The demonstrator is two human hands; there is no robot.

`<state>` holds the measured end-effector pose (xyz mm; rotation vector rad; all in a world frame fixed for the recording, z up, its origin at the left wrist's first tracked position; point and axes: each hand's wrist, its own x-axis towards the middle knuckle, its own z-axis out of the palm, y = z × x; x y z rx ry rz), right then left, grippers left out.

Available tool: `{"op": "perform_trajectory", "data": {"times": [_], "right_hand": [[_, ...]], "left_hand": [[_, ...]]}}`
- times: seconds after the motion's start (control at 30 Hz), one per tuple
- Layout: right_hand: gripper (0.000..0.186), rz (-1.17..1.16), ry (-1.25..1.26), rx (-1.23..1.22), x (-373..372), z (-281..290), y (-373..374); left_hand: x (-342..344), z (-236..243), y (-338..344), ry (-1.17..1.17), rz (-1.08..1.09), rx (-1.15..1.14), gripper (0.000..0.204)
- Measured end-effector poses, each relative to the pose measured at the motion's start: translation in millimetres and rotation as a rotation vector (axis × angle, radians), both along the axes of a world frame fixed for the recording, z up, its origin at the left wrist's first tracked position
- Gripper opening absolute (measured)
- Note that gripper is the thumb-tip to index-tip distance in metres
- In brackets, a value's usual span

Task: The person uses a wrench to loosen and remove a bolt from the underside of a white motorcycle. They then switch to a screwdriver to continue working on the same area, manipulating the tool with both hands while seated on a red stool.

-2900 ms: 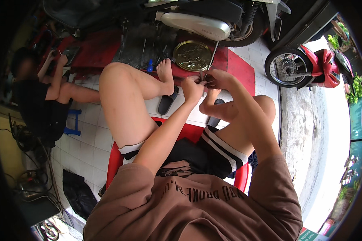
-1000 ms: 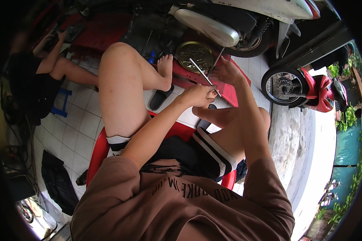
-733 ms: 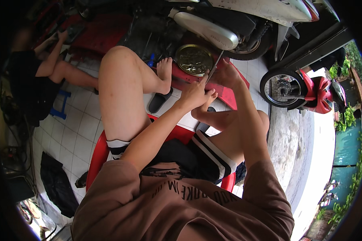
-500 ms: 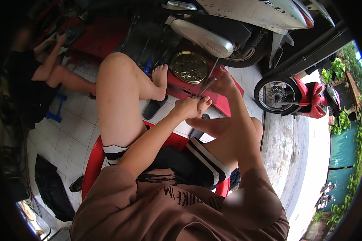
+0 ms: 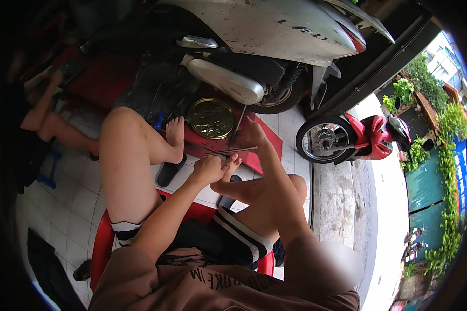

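Note:
My left hand (image 5: pixel 208 171) is closed above my bare right foot (image 5: pixel 231 165). A thin silvery metal rod (image 5: pixel 231 151) starts at this hand, which appears to grip it, and runs rightward to my right wrist. Beyond it, my right hand (image 5: pixel 250 136) reaches over the red metal platform (image 5: pixel 267 142), fingers curled; what they hold, if anything, cannot be made out. A slim metal bar (image 5: pixel 241 118) slants down to that hand from below the silver scooter (image 5: pixel 275 31). The round gold-rimmed tray (image 5: pixel 191 124) stands left of my right hand.
I sit on a red plastic chair (image 5: pixel 99 243). A black slipper (image 5: pixel 170 171) lies by my left foot (image 5: pixel 175 132). At far left, another person (image 5: pixel 62 132) sits by a blue stool (image 5: pixel 47 173). A red scooter (image 5: pixel 373 137) is parked to the right.
The view has shifted, so the scene sits lower and further left. The metal rod has swung from a slant to nearly level. Both hands stay close together over the platform's edge.

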<state>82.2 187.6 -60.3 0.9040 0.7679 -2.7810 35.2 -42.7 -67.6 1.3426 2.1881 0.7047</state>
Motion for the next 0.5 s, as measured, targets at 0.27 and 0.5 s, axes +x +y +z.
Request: {"op": "perform_trajectory", "data": {"times": [0.27,0.5], "right_hand": [[0.072,0.024,0.078,0.115,-3,11,-16],[0.048,0.094,-0.094,0.379,0,27,-44]], "left_hand": [[-9,-40,26,-0.364,0.279,0.485,0.039],[-15,-42,28,-0.407,0.346,0.588,0.019]]}}
